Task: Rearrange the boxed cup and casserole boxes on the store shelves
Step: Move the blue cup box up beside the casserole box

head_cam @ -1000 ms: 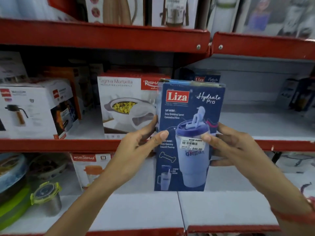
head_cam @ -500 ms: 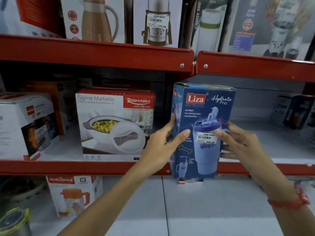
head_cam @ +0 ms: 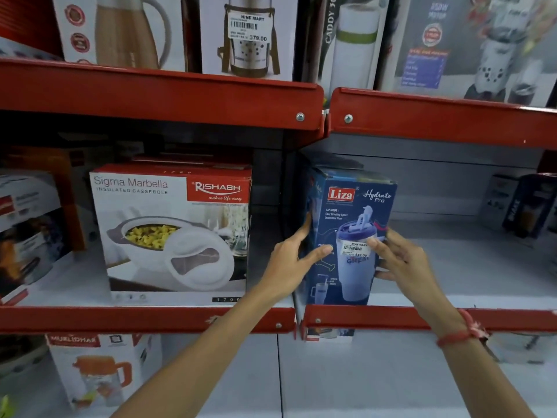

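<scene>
A tall blue boxed cup, labelled Liza Hydrate Pro, stands upright at the left end of the right-hand middle shelf. My left hand grips its left side, thumb across the front. On its right side my right hand holds it, fingertips by the price sticker. A white and red casserole box sits to the left on the adjoining middle shelf, apart from the cup box by a dark gap.
The top shelf carries flask and bottle boxes. A kettle box stands far left, dark boxes far right on the middle shelf. Below, a jug box sits on the lower shelf. A second red box lies behind the casserole box.
Both hands have lifted the cup box up from in front of the lower shelf and moved it back onto the middle shelf, where its base now rests behind the red lip.
</scene>
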The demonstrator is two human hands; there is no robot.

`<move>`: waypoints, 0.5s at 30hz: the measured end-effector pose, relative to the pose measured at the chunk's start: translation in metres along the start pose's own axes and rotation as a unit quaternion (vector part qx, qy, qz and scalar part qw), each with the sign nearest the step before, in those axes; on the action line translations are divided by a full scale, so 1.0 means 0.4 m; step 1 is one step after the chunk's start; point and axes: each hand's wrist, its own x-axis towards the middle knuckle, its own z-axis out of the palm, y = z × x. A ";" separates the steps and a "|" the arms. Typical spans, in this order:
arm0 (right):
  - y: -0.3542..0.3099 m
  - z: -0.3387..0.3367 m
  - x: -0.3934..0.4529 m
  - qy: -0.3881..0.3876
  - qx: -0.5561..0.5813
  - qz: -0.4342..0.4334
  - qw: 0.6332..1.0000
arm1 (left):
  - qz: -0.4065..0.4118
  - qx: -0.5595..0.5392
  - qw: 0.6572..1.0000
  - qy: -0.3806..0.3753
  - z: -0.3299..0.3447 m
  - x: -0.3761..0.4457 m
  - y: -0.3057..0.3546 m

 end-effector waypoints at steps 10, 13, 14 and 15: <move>-0.011 0.005 -0.001 -0.007 -0.028 0.011 1.000 | -0.021 0.000 0.999 -0.026 -0.012 0.011 -0.008; -0.023 0.010 -0.012 0.000 -0.065 0.027 0.998 | -0.031 0.013 0.998 -0.050 -0.017 0.004 -0.003; -0.028 0.012 -0.021 0.026 -0.126 0.019 0.991 | -0.038 0.025 0.997 -0.059 -0.018 -0.011 0.009; -0.038 0.018 -0.030 0.071 -0.195 -0.004 0.978 | -0.031 0.036 0.997 -0.064 -0.020 -0.025 0.014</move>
